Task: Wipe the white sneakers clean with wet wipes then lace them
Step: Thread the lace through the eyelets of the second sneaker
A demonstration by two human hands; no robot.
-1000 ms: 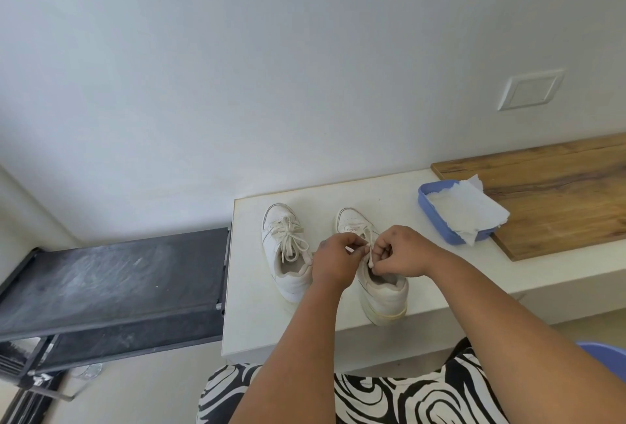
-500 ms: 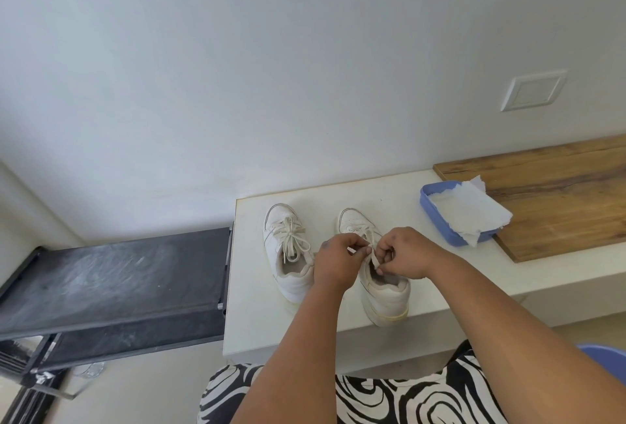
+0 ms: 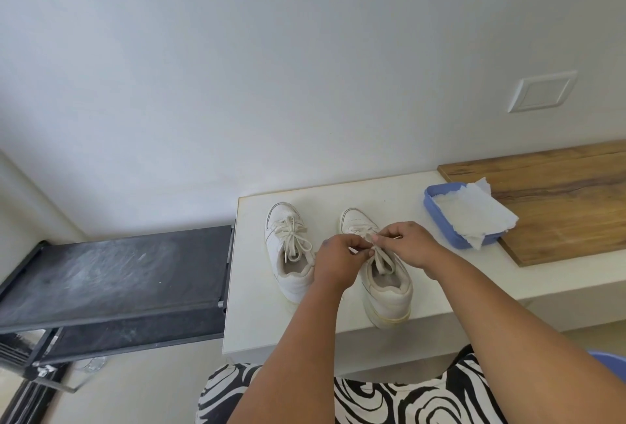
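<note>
Two white low-top sneakers stand side by side on the white surface [image 3: 423, 274] in front of you, toes toward the wall. The left white sneaker [image 3: 288, 254] already has its cream lace tied in a bow. The right white sneaker [image 3: 382, 281] sits just beside it, heel near the surface's front edge. Your left hand [image 3: 335, 261] and your right hand [image 3: 410, 244] meet over its tongue; fingers [image 3: 359, 247] of both hands are curled and pinch the cream lace [image 3: 381, 259], whose loops hang down toward the shoe opening. To your right, a blue plastic tray [image 3: 440, 223] holds white crumpled wipes [image 3: 474, 213], touching the edge of a brown wooden board [image 3: 559, 200]. A black sloped shelf [image 3: 111, 274] stands left of the surface.
</note>
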